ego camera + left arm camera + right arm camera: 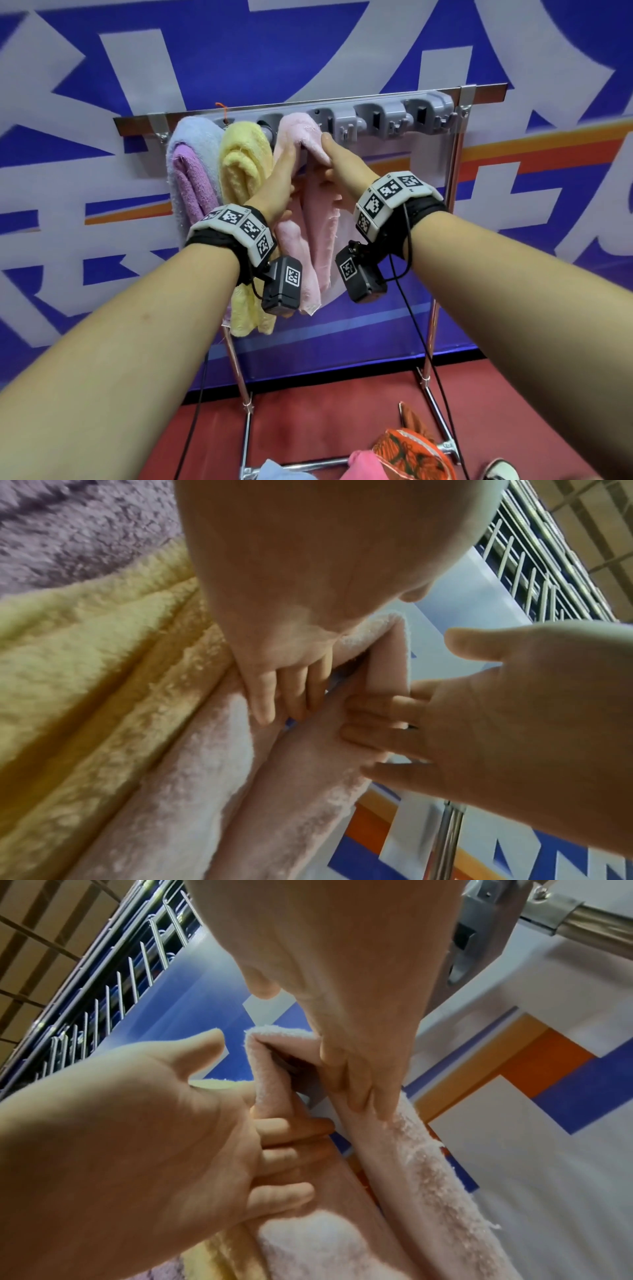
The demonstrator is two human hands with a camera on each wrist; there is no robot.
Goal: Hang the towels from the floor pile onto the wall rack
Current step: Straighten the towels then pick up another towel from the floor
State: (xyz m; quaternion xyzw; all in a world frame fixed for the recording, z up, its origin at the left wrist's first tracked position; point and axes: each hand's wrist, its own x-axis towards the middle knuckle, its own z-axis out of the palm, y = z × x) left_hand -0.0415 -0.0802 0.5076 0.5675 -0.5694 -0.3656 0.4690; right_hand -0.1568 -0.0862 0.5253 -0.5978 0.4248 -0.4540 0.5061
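Note:
A pale pink towel [318,233] hangs folded over the grey hook rack [383,116], to the right of a yellow towel [239,161] and a lilac towel [191,164]. Both hands are up at its top fold. My left hand [286,161] has its fingers curled into the left fold of the pink towel [192,791]. My right hand [329,154] grips the right fold, thumb on the front. In the right wrist view its fingers [346,1088] wrap the pink towel [428,1164]. The left hand [284,1145] reaches in from the left.
On the red floor below lie an orange patterned towel [411,452], a bright pink one [363,466] and a light blue one [274,471]. The rack's metal legs [431,318] run down to a base bar. Three grey hooks right of the pink towel are bare.

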